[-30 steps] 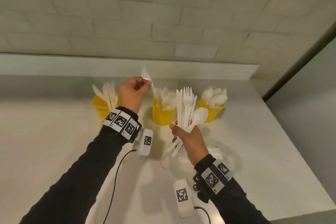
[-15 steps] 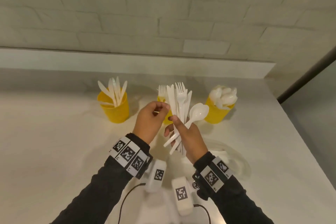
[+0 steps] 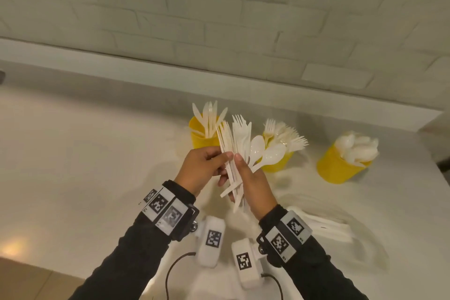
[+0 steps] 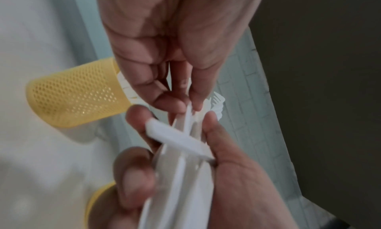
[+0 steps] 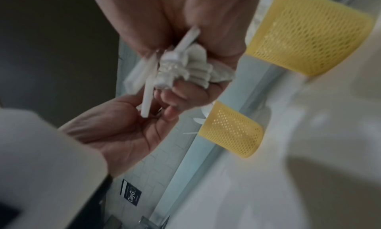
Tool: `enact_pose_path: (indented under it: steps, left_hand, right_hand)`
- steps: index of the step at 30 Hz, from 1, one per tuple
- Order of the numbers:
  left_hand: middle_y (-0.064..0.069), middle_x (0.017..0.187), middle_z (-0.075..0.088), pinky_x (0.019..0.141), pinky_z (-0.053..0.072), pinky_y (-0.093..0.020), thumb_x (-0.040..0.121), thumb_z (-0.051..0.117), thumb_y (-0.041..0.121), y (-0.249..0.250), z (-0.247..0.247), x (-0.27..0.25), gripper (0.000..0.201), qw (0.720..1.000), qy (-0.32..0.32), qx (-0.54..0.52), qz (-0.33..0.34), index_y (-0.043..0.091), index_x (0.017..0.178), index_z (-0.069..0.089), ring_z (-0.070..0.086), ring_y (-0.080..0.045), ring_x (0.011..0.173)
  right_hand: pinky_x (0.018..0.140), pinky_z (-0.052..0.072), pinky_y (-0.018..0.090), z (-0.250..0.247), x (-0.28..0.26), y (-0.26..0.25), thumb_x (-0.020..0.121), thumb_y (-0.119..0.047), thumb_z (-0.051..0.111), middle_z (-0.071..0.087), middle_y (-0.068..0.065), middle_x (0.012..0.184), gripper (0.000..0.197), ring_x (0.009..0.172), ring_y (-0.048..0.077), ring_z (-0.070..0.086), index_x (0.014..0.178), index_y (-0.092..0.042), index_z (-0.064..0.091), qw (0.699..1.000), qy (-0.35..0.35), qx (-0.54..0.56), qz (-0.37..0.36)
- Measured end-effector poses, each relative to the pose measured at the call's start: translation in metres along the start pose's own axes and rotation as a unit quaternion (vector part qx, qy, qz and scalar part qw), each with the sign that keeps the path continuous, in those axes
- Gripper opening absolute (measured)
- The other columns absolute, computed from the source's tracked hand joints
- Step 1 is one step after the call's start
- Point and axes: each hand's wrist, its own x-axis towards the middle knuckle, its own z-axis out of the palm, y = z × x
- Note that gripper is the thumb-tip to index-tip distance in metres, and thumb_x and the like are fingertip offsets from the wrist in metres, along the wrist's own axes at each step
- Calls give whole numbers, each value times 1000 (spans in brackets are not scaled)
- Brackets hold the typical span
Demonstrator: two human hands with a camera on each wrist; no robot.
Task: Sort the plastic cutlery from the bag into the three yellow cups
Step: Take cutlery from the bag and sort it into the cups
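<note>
Mid-sort, picking the next piece. Right hand [image 3: 253, 185] is wrapped around a mixed bundle of cutlery [image 3: 239, 143], held upright above the counter [image 3: 73, 165] in front of the cups: knives on the left edge, forks in the middle, two spoons fanned right. Left hand [image 3: 202, 168] has thumb and fingers pinched on a knife handle at the left edge of the bundle; in the left wrist view the fingertips [image 4: 191, 102] close on a white strip. Knife cup [image 3: 203, 139] is far left, fork cup [image 3: 277, 161] in the middle, spoon cup [image 3: 338, 165] on the right; all part-filled. The bag [image 3: 323, 226] lies flat by the right wrist. Likely next: pull that one knife out without dragging its neighbours, then drop it in the left cup.
</note>
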Motion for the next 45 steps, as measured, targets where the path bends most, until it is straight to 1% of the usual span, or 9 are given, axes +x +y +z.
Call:
enact_pose_path:
  steps: [3, 6, 12, 22, 30, 34, 38, 42, 45]
  left_hand:
    - [-23, 71, 61, 54, 51, -27, 88, 56, 13, -3, -10, -1, 19, 999, 33, 18, 15, -1, 90, 69, 50, -26, 52]
    - [-19, 72, 63, 62, 53, -31, 88, 57, 16, -8, -18, 1, 18, 998, 55, 29, 18, 5, 87, 71, 54, -20, 58]
    - [-4, 63, 56, 59, 51, -20, 87, 57, 13, -14, -28, -1, 15, 992, -27, -98, -73, 5, 89, 70, 52, -9, 51]
    - [-1, 61, 67, 57, 52, -19, 83, 62, 12, -10, -37, 23, 11, 997, 2, -64, -48, 8, 79, 72, 55, -11, 53]
    - [10, 59, 68, 61, 52, -10, 86, 61, 18, 22, -65, 82, 9, 977, 181, -30, 108, 15, 84, 70, 63, 3, 55]
    - [-12, 79, 69, 51, 47, -5, 86, 62, 20, 12, -57, 102, 23, 974, 173, 95, 108, 1, 98, 68, 60, 7, 48]
    - [-29, 110, 62, 47, 55, -20, 79, 70, 16, 8, -56, 108, 53, 988, 126, 89, 11, 3, 127, 51, 54, -4, 34]
    - [1, 99, 61, 46, 56, -22, 78, 71, 18, 21, -58, 90, 58, 982, 155, 105, 33, 9, 131, 47, 55, -5, 36]
    - [5, 105, 57, 36, 43, -14, 81, 67, 28, 27, -51, 65, 29, 974, 145, 159, 71, 17, 107, 64, 54, -11, 44]
  right_hand:
    - [38, 48, 26, 14, 4, 4, 92, -38, 48, 65, 23, 72, 41, 49, 25, 58, 110, -3, 62, 1000, 18, -21, -1]
    - [36, 46, 23, 25, 8, 8, 94, -30, 49, 66, 20, 71, 29, 46, 18, 60, 110, -8, 61, 997, 40, -59, -16]
    - [35, 45, 22, 30, 11, 3, 97, -19, 47, 62, 3, 57, 19, 42, 13, 58, 88, -15, 63, 996, 63, -52, -21]
    - [39, 48, 27, 27, 26, 6, 98, -24, 44, 64, 12, 64, 25, 48, 22, 61, 95, -8, 62, 999, 39, -19, 17]
    - [43, 48, 26, 2, 38, 8, 96, -25, 48, 68, 6, 69, 26, 49, 18, 59, 77, -9, 57, 987, 142, -41, 57]
    - [37, 35, 21, -7, 34, 1, 94, -26, 51, 52, 5, 56, 24, 37, 13, 43, 84, -7, 62, 990, 130, 28, 43]
    - [37, 26, 20, -9, 31, -3, 90, -25, 58, 47, 2, 51, 24, 33, 13, 37, 69, -14, 55, 993, 95, 50, 42]
    - [38, 25, 20, -8, 30, -3, 90, -22, 59, 46, 7, 58, 20, 34, 13, 33, 70, -17, 58, 993, 71, 90, 38]
    - [39, 26, 19, -5, 31, -3, 94, -29, 50, 52, 14, 63, 27, 35, 12, 32, 84, -7, 62, 989, 49, 140, 18]
